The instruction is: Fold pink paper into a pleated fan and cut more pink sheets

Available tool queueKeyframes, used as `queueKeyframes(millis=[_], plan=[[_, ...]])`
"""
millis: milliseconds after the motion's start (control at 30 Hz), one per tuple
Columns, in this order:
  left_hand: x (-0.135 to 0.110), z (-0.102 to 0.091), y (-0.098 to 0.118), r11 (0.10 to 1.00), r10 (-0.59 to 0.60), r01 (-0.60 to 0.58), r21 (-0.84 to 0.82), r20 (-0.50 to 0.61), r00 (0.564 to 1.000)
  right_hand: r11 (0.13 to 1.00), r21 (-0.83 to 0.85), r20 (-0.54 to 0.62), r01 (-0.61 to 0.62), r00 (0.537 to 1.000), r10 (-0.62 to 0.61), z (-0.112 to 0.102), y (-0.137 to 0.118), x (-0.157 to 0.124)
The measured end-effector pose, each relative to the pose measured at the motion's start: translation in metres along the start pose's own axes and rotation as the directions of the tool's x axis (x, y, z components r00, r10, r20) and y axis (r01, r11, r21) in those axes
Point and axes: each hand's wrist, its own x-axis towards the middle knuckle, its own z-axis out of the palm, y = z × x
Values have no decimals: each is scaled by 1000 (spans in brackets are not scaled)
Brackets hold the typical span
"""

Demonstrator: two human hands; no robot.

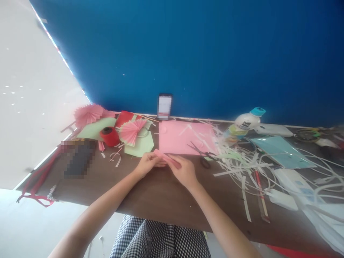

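Note:
A narrow folded strip of pink paper (167, 158) is held between both hands just above the front of the dark table. My left hand (148, 164) pinches its left end, and my right hand (183, 170) grips the right end with thumb and fingers. Right behind the hands lies a flat pink paper sheet (177, 138) with thin paper scraps on it. Black scissors (202, 154) rest at the sheet's front right corner, near my right hand. To the left, a pleated pink paper fan (133, 131) sits on pale green paper (141, 145).
A red thread spool (110, 136) and another pink fan (88, 114) stand at the left. A phone (165, 106) leans on the blue wall. Rightward are a white bottle (247, 122), shredded paper strips (236, 161), a blue packet (285, 152), a pencil (260, 186) and white cables.

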Motion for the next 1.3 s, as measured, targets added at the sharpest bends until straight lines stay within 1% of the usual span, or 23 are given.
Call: queueKeyframes(millis=[67, 133, 233, 367, 433, 500, 667, 733, 833, 933, 1000, 1167, 1300], plan=[[0, 1, -2, 1000, -8, 8, -10, -3, 1000, 995, -87, -52, 55, 997, -60, 5, -1, -2], [0, 1, -2, 1000, -12, 12, -10, 11, 1000, 991, -111, -86, 81, 992, -91, 8, -1, -3], [0, 3, -3, 1000, -15, 16, -17, 19, 1000, 990, -88, -132, 107, 984, -118, 10, -1, -4], [0, 3, -5, 998, -40, 42, -44, 43, 998, 991, -39, -156, 126, 979, -130, 10, -3, -3], [0, 3, -6, 996, -68, 70, -54, 48, 997, 988, -40, -151, 150, 976, -154, 11, -3, -3], [0, 3, -6, 993, -93, 97, -67, 64, 994, 980, -79, -137, 181, 972, -190, 12, -3, -3], [-1, 5, -4, 984, -98, 117, -136, 139, 985, 931, -270, -142, 245, 947, -290, 14, 0, -3], [-1, 5, -4, 985, -97, 115, -130, 132, 986, 904, -316, -131, 286, 931, -340, 14, 1, -4], [-2, 5, -4, 990, -89, 102, -102, 122, 989, 879, -342, -123, 333, 911, -393, 14, 2, -4], [-3, 6, -3, 994, -69, 80, -76, 137, 988, 869, -354, -133, 344, 902, -411, 13, 2, -6], [-4, 8, -2, 996, -65, 71, -49, 124, 990, 857, -376, -124, 352, 898, -423, 13, 1, -7], [-4, 13, -3, 999, -49, 51, -21, 59, 997, 792, -477, -75, 382, 880, -469, 12, -2, -9], [-5, 13, -3, 999, -34, 36, -25, 60, 998, 741, -542, -51, 396, 865, -500, 13, -3, -9]])
